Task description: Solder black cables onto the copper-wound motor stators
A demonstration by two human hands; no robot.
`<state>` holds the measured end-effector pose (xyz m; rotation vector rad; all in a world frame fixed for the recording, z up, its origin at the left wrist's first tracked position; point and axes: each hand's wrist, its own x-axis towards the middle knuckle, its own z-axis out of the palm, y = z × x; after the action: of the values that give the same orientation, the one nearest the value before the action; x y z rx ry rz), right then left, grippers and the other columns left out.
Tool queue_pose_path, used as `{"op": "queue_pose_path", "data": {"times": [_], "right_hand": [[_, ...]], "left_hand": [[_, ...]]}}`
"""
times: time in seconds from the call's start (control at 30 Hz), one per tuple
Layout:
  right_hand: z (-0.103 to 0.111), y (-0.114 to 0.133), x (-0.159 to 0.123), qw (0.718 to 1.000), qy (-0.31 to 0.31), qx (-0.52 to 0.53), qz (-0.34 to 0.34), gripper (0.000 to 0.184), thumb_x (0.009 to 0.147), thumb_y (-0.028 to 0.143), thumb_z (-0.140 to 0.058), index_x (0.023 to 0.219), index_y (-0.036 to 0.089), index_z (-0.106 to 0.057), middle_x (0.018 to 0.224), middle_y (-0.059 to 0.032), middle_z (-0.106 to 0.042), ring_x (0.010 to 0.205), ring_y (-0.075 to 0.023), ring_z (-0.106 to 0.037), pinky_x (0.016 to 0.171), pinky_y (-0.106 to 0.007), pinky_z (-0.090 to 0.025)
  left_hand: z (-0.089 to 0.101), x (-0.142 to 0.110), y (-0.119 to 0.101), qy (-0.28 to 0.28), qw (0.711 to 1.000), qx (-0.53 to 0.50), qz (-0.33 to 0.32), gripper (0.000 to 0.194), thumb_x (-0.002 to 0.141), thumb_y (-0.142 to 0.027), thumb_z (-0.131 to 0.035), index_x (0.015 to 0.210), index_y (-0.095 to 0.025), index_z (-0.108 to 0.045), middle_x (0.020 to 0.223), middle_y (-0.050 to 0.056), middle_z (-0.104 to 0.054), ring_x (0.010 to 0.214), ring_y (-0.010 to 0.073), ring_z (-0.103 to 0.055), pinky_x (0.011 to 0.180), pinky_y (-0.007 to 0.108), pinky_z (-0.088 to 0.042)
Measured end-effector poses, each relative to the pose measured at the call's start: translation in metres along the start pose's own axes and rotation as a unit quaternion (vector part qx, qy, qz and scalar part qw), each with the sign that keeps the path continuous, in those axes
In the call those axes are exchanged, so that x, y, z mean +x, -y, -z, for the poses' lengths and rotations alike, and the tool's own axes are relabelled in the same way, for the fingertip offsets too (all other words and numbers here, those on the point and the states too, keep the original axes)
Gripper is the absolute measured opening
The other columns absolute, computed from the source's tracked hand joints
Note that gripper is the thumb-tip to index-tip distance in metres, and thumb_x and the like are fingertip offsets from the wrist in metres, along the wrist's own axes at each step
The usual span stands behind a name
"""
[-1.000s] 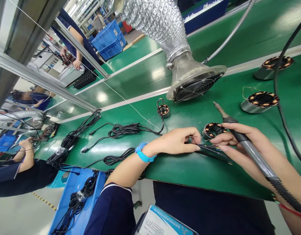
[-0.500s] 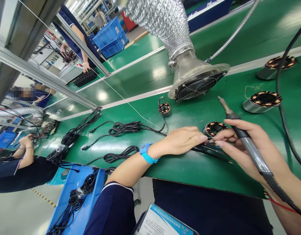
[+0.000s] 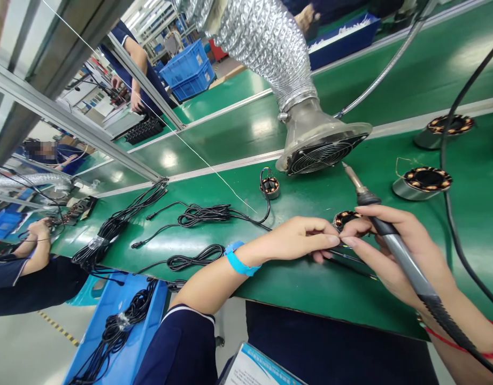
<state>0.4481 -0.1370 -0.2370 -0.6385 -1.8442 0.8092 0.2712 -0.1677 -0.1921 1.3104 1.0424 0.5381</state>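
My left hand (image 3: 306, 238), above a blue wristband, has its thumb and fingertips pinched together; a thin wire end seems to be between them, though too small to be sure. My right hand (image 3: 431, 262) is wrapped round a soldering iron (image 3: 405, 256), whose tip points up and away near the fan. Its thumb and index finger also pinch close against the left fingertips. Just behind the fingers sits a small copper-wound motor stator (image 3: 343, 218), partly hidden. A black cable (image 3: 346, 267) with thin coloured wires runs beneath my hands.
A fume extractor (image 3: 326, 152) hangs over the bench (image 3: 294, 289). Larger stators (image 3: 423, 184) stand to the right beside a hanging black cord (image 3: 449, 224). A small stator (image 3: 269, 187) and coiled cables (image 3: 204, 215) lie left. A blue bin (image 3: 144, 331) stands below; co-workers are further left.
The soldering iron's tip has shifted left, towards the fan, with my right hand. My fingertips have come together, and my left fingers are more curled.
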Motion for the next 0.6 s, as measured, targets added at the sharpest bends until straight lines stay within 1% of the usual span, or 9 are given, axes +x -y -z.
{"op": "queue_pose_path", "data": {"times": [0.07, 0.17, 0.27, 0.33, 0.4, 0.47, 0.5, 0.57, 0.6], "right_hand": [[-0.001, 0.000, 0.001, 1.000, -0.010, -0.025, 0.000, 0.037, 0.089, 0.028, -0.056, 0.123, 0.021, -0.044, 0.082, 0.0021, -0.061, 0.078, -0.0051, -0.061, 0.079, -0.014, -0.050], [0.002, 0.002, 0.000, 0.995, -0.031, -0.090, -0.020, 0.035, 0.092, 0.029, -0.052, 0.126, 0.021, -0.047, 0.092, 0.0005, -0.064, 0.088, -0.0069, -0.061, 0.078, -0.015, -0.048], [0.010, 0.008, -0.003, 0.979, -0.053, -0.194, -0.037, 0.041, 0.096, 0.030, -0.046, 0.135, 0.021, -0.045, 0.099, -0.0007, -0.065, 0.090, -0.0074, -0.062, 0.075, -0.016, -0.046], [0.014, 0.011, -0.005, 0.968, -0.071, -0.238, -0.025, 0.040, 0.096, 0.030, -0.046, 0.135, 0.021, -0.046, 0.102, -0.0021, -0.064, 0.092, -0.0087, -0.061, 0.078, -0.018, -0.047], [0.016, 0.010, -0.008, 0.965, -0.093, -0.246, 0.004, 0.030, 0.094, 0.030, -0.050, 0.121, 0.019, -0.053, 0.102, -0.0041, -0.063, 0.089, -0.0099, -0.061, 0.078, -0.020, -0.048], [0.017, 0.005, -0.012, 0.959, -0.104, -0.259, 0.045, 0.022, 0.091, 0.032, -0.054, 0.104, 0.015, -0.056, 0.092, -0.0055, -0.063, 0.074, -0.0087, -0.060, 0.062, -0.019, -0.046], [0.016, 0.001, -0.014, 0.956, -0.108, -0.267, 0.054, 0.022, 0.090, 0.035, -0.055, 0.097, 0.014, -0.056, 0.083, -0.0053, -0.062, 0.064, -0.0077, -0.056, 0.052, -0.019, -0.040], [0.015, -0.008, -0.020, 0.957, -0.112, -0.264, 0.037, 0.027, 0.090, 0.040, -0.054, 0.090, 0.013, -0.055, 0.070, -0.0047, -0.058, 0.054, -0.0077, -0.052, 0.043, -0.020, -0.032], [0.014, -0.012, -0.023, 0.961, -0.121, -0.248, 0.015, 0.028, 0.089, 0.041, -0.053, 0.087, 0.013, -0.056, 0.066, -0.0049, -0.056, 0.053, -0.0086, -0.052, 0.043, -0.020, -0.033]], "left_hand": [[-0.001, 0.002, -0.003, -0.056, 0.997, -0.044, 0.008, 0.024, 0.084, -0.035, -0.056, 0.080, -0.012, -0.051, 0.067, -0.003, -0.048, 0.060, 0.0047, -0.045, 0.058, 0.020, -0.036], [0.000, 0.011, -0.001, -0.153, 0.988, 0.008, -0.015, 0.020, 0.080, -0.028, -0.058, 0.073, -0.011, -0.053, 0.064, -0.004, -0.047, 0.060, 0.0035, -0.039, 0.058, 0.019, -0.031], [0.006, 0.020, 0.006, -0.215, 0.974, 0.073, -0.017, 0.019, 0.079, -0.029, -0.055, 0.074, -0.011, -0.056, 0.063, -0.004, -0.048, 0.060, 0.0042, -0.039, 0.059, 0.020, -0.031], [0.011, 0.025, 0.012, -0.238, 0.967, 0.089, -0.025, 0.020, 0.079, -0.030, -0.054, 0.075, -0.011, -0.057, 0.066, -0.003, -0.051, 0.063, 0.0048, -0.042, 0.062, 0.020, -0.033], [0.016, 0.028, 0.016, -0.254, 0.962, 0.099, -0.036, 0.021, 0.079, -0.031, -0.054, 0.075, -0.011, -0.057, 0.069, -0.002, -0.054, 0.064, 0.0051, -0.044, 0.064, 0.020, -0.034], [0.018, 0.029, 0.018, -0.260, 0.959, 0.103, -0.038, 0.021, 0.079, -0.032, -0.054, 0.075, -0.011, -0.057, 0.070, -0.002, -0.056, 0.066, 0.0052, -0.045, 0.064, 0.020, -0.035], [0.018, 0.029, 0.019, -0.259, 0.959, 0.105, -0.036, 0.021, 0.079, -0.032, -0.054, 0.075, -0.011, -0.058, 0.071, -0.002, -0.056, 0.066, 0.0054, -0.046, 0.064, 0.020, -0.035], [0.017, 0.029, 0.019, -0.253, 0.960, 0.112, -0.033, 0.021, 0.080, -0.031, -0.054, 0.074, -0.012, -0.058, 0.072, -0.001, -0.057, 0.067, 0.0055, -0.047, 0.065, 0.020, -0.036], [0.017, 0.028, 0.018, -0.251, 0.961, 0.115, -0.033, 0.020, 0.080, -0.031, -0.054, 0.074, -0.012, -0.058, 0.072, -0.001, -0.058, 0.067, 0.0055, -0.047, 0.065, 0.020, -0.036]]}}
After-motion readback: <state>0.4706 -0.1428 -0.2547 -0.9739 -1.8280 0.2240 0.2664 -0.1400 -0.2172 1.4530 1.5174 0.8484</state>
